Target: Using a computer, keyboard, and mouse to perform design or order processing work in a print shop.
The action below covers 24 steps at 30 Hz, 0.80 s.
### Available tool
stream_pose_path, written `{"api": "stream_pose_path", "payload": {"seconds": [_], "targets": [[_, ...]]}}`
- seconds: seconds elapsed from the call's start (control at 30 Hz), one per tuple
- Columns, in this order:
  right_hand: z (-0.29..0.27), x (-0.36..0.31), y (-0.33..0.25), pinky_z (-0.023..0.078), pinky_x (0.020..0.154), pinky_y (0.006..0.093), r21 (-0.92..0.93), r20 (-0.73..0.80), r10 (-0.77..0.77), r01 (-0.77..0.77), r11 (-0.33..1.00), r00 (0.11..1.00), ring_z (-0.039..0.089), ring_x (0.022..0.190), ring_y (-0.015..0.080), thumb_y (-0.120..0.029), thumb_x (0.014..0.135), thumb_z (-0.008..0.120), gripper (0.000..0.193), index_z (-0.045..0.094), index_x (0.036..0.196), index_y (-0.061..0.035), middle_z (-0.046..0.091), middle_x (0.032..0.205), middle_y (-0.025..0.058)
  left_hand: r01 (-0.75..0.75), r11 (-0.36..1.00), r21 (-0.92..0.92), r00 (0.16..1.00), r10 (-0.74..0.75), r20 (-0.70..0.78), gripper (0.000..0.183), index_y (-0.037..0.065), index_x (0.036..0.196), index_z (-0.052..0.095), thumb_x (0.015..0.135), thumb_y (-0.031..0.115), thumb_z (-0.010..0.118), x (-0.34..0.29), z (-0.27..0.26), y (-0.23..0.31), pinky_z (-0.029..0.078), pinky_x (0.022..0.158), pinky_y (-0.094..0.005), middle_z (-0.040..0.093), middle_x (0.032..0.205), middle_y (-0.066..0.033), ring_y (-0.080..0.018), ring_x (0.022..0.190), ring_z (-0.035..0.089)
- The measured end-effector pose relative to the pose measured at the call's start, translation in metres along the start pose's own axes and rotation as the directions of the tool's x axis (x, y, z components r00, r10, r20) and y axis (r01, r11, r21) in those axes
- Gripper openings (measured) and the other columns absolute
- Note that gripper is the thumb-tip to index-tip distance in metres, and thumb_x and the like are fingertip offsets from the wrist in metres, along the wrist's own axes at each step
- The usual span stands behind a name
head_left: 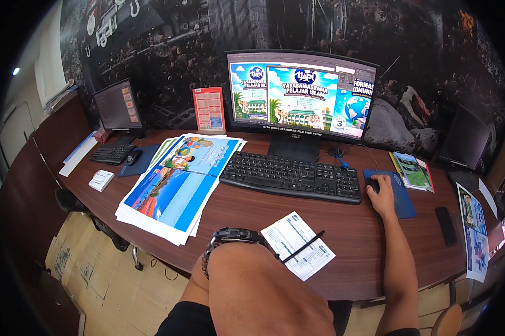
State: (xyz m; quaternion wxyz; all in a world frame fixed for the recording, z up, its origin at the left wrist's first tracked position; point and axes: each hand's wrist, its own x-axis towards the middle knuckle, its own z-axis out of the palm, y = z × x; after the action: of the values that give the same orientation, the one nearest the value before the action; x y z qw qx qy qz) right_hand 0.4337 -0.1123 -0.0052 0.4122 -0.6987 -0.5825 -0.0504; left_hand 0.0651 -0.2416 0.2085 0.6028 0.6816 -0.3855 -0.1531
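The mouse [371, 182] is black, its pad [403, 203] blue. The keyboard [289, 175] is black with pale key markings. Reddish-brown wood grain patterns the counter [356, 241]. The notepad [315, 262] is white with blue ruled printing, the calendar [209, 110] red and white.

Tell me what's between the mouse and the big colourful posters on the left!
In the head view, the black keyboard lies between the mouse under the right hand and the posters.

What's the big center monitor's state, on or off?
On. The center monitor is lit, showing colorful poster artwork across its screen.
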Motion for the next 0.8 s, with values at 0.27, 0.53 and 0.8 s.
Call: {"api": "stream_pose_path", "payload": {"seconds": [0.27,0.53,0.8], "targets": [[0.001,0.002,0.003,0.046,0.095,0.0427,0.027,-0.016,-0.033,0.033,0.999,0.999,0.057,0.112,0.0372,-0.017,0.082,0.067,0.032,0.064,0.112,-0.0061,0.056,0.118,0.0139,0.236,0.957,0.169,0.722,-0.057,-0.690,0.044,-0.001,0.122,0.061,0.097,0.035,0.063,-0.044,-0.045,-0.012,0.053,0.090,-0.0366,0.070,0.111,-0.0155,-0.0222,0.105,0.067],[0.010,0.002,-0.002,0.047,0.094,0.0431,-0.019,-0.029,-0.077,0.077,0.997,0.997,0.057,0.110,0.0381,-0.016,0.083,0.067,0.031,0.063,0.112,-0.0053,0.056,0.117,0.0155,0.950,0.279,-0.139,-0.300,0.697,-0.652,0.054,-0.007,0.121,0.056,0.089,0.034,0.072,-0.238,-0.099,-0.147,0.047,0.094,-0.0459,0.063,0.113,-0.0239,-0.0391,0.108,0.059],[0.006,0.000,0.004,0.046,0.094,0.0424,-0.062,-0.010,-0.109,0.108,0.992,0.994,0.057,0.109,0.0380,-0.014,0.084,0.065,0.031,0.062,0.114,-0.0052,0.055,0.115,0.0163,0.861,0.184,-0.474,-0.500,0.476,-0.724,0.087,-0.005,0.137,0.045,0.083,0.057,0.071,-0.282,-0.085,-0.171,0.030,0.107,-0.0559,0.044,0.134,-0.0297,-0.0448,0.129,0.036]]}}
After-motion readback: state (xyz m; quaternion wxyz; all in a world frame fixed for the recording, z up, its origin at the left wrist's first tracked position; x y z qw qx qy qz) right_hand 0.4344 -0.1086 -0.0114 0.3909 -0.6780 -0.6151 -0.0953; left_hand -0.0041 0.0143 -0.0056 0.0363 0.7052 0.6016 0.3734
